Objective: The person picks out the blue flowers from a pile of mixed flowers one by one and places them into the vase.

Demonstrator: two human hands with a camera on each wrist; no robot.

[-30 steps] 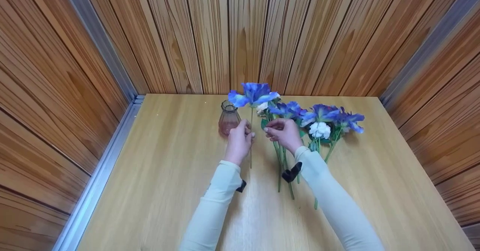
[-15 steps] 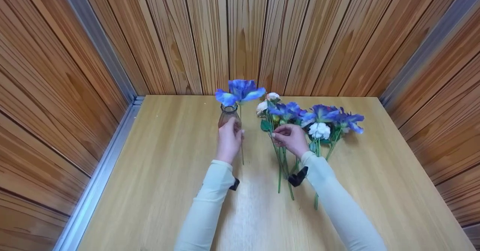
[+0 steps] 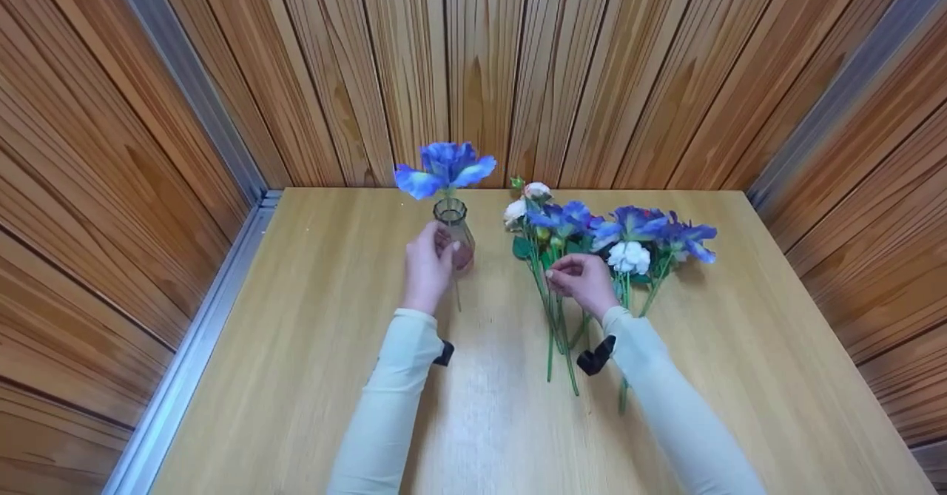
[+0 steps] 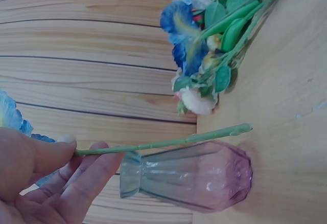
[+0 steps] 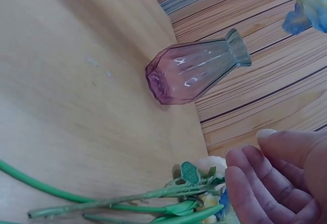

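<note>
My left hand (image 3: 427, 269) pinches the thin green stem of a blue iris (image 3: 444, 169) between thumb and fingers. The bloom is up, and the bare stem end (image 4: 219, 133) points down. A faceted glass vase (image 4: 204, 175), smoky at the neck and pink at the base, stands upright on the table. In the head view the stem and fingers partly cover it; both wrist views show the stem outside the vase. Loosely bent, my right hand (image 5: 278, 183) holds nothing and hovers over the stems (image 3: 551, 310) of the lying flowers.
Several blue irises (image 3: 636, 223) lie with white flowers (image 3: 629, 257) and pale roses (image 3: 516, 214) on the right of the wooden table (image 3: 311, 376). Wood-panelled walls (image 3: 481, 73) enclose the back and sides. A metal rail (image 3: 196, 347) runs along the left edge.
My left hand has carried the iris leftward, from the right of the vase to its front left, and the bloom is slightly higher. My right hand has shifted slightly right and nearer.
</note>
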